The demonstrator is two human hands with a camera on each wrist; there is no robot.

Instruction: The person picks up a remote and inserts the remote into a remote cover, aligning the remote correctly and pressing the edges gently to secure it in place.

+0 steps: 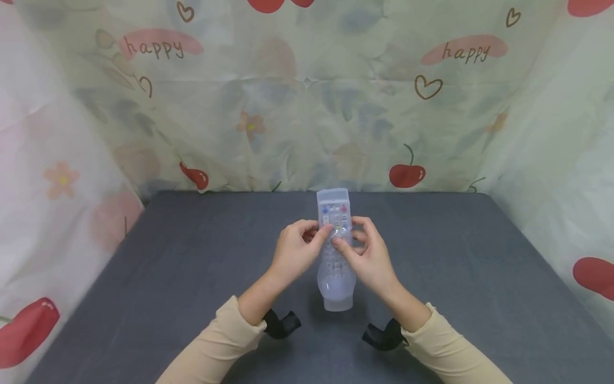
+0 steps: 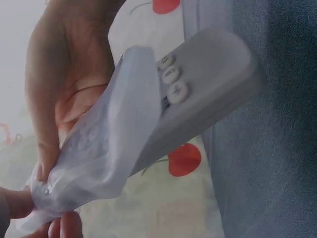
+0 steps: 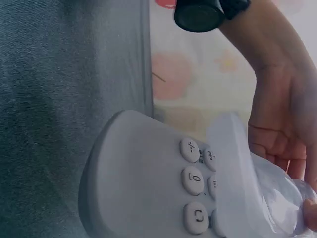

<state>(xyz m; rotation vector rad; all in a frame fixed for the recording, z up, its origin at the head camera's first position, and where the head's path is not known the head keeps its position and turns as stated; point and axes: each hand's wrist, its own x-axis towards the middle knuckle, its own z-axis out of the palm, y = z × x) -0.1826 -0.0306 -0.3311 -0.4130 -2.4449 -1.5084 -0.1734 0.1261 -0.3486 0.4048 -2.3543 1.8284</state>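
Observation:
A pale remote control [image 2: 213,64] is held upright between both hands over the table, partly inside a translucent soft cover [image 2: 136,99]. Its end with the lowest buttons sticks out past the cover's rim, as the right wrist view shows. On the left edge, my left hand [image 1: 298,246] grips the covered remote, thumb on the button face and fingers at the side. My right hand [image 1: 371,256] does the same from the right, its thumb close to the other thumb. The cover's top end [image 1: 333,196] extends beyond the fingers. Fingers behind the remote are partly hidden.
A dark grey table [image 1: 211,320] lies beneath the hands. Printed cloth [image 1: 307,106] with cherries, hearts and flowers hangs behind it and along both sides. Black wrist mounts [image 1: 283,324] stick out below the cream sleeves [image 1: 220,336].

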